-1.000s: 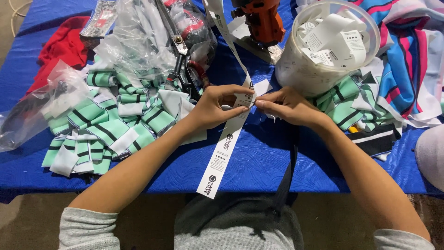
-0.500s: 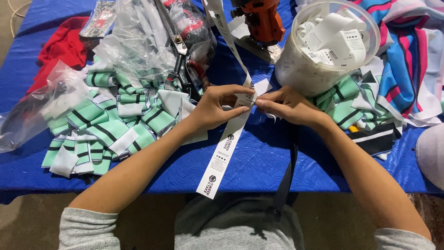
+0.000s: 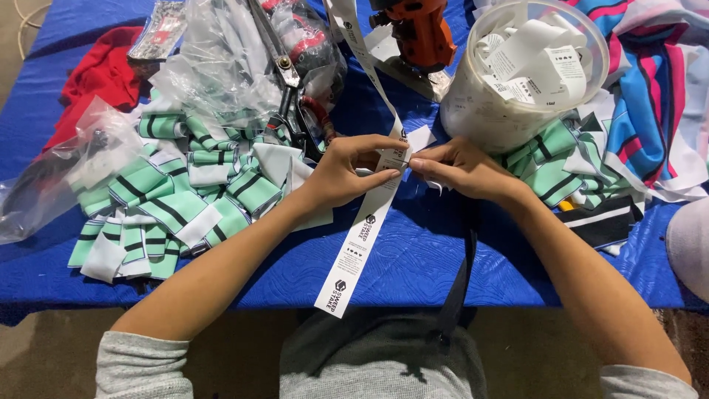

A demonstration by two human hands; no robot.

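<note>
A long white strip of printed labels point(image 3: 360, 240) runs from the table's far side, between my hands, and hangs over the front edge of the blue table point(image 3: 428, 266). My left hand point(image 3: 346, 171) pinches the strip from the left with thumb and fingers. From the right, my right hand point(image 3: 459, 168) meets it, fingertips closed on the strip at the same spot. Both hands hover just above the blue cloth at mid-table.
A pile of green, white and black striped fabric pieces point(image 3: 173, 199) lies left, under clear plastic bags point(image 3: 214, 66). Black scissors point(image 3: 288, 96) lie behind my left hand. A clear tub point(image 3: 517, 81) of cut labels stands right, with an orange tool point(image 3: 421, 33) behind and a red cloth point(image 3: 100, 74) far left.
Both hands stay pinched on the strip at nearly the same place; only small finger movement shows.
</note>
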